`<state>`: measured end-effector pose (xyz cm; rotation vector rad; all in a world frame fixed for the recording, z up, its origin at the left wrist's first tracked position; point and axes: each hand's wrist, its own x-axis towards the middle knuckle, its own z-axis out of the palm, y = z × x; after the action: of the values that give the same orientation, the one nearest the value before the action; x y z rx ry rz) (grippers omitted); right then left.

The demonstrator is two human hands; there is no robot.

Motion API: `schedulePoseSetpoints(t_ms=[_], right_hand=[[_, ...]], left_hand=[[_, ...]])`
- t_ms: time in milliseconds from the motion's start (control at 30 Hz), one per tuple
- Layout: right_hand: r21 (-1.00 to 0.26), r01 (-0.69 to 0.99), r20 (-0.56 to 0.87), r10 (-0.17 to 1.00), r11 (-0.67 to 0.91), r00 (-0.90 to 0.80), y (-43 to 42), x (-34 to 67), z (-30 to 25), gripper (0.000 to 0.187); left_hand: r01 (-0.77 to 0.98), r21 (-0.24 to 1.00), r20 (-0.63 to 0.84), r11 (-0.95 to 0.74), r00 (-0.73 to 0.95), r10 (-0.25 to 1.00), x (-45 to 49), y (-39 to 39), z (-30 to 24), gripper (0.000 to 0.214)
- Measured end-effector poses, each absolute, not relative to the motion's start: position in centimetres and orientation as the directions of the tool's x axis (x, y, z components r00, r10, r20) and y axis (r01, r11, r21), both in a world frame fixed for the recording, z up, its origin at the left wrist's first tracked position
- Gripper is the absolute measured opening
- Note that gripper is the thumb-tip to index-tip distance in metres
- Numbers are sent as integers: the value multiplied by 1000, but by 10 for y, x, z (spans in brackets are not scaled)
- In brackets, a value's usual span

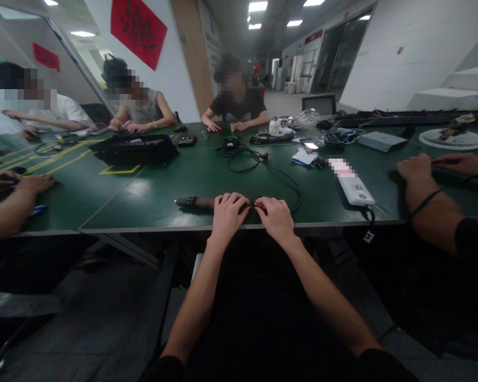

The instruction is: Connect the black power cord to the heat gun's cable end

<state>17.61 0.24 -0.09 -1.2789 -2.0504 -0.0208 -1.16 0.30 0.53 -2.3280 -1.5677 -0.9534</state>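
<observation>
A long, slim corded power tool point(201, 202) with a brownish barrel, black collar and metal tip lies along the front of the green table, tip to the left. My left hand point(228, 212) is closed over its rear end, the thumb and fingertips pinched toward the middle. Facing it, my right hand point(276, 215) pinches the black cord point(297, 183) close to where it leaves the tool. The two hands' fingertips nearly meet, and the exact joint between them is too small to make out. From there the cord curves back to a coil with a plug point(266, 157).
A white power strip point(356, 191) lies right of my hands. Beyond stand a black tray point(135, 148), a folded cloth point(304, 156), a phone point(309, 144), a grey box point(382, 141) and a round white fan grille point(451, 139). Co-workers' arms point(434, 185) rest at both sides.
</observation>
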Motion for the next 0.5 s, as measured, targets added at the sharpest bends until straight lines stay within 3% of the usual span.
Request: schedulePoseSetpoints(t_ms=[500], right_hand=[[-336, 803, 576, 782, 493, -239, 2, 176, 0, 6]], left_hand=[[875, 180, 601, -450, 264, 755, -12, 3, 5, 10]])
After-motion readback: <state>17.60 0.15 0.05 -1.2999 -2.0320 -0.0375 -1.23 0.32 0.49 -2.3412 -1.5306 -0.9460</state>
